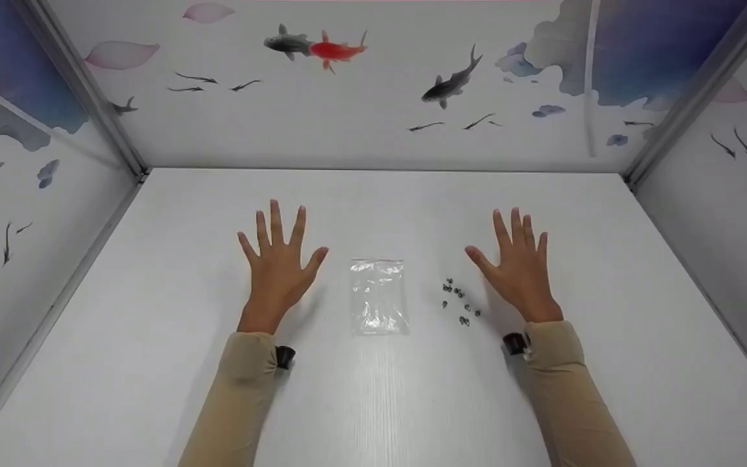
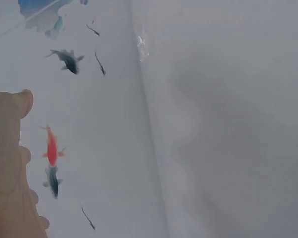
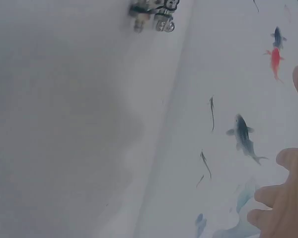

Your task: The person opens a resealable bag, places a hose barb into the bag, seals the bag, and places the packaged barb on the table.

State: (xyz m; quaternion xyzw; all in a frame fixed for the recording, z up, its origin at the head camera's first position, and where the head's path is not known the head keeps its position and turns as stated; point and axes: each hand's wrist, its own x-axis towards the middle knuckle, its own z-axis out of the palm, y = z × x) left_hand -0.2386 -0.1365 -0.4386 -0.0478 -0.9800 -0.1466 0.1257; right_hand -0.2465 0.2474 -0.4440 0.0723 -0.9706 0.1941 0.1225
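Observation:
My left hand (image 1: 277,275) is spread above the table, palm down, left of a clear plastic zip bag (image 1: 379,298) that lies flat. On the other side my right hand (image 1: 521,275) is spread the same way, fingers straight and holding nothing. Between the bag and the right hand lie several small shiny metal pieces (image 1: 464,320), scattered in a loose group. The right wrist view shows some of these metal pieces (image 3: 165,22) at its top edge, with rounded, ring-like parts. In the left wrist view a glint of the plastic bag (image 2: 142,47) shows near the top.
The white table (image 1: 373,402) is bounded by a back panel (image 1: 373,130) painted with fish, and by side panels (image 1: 17,246) in grey metal frames. Each sleeve cuff carries a small black wrist camera (image 1: 285,357).

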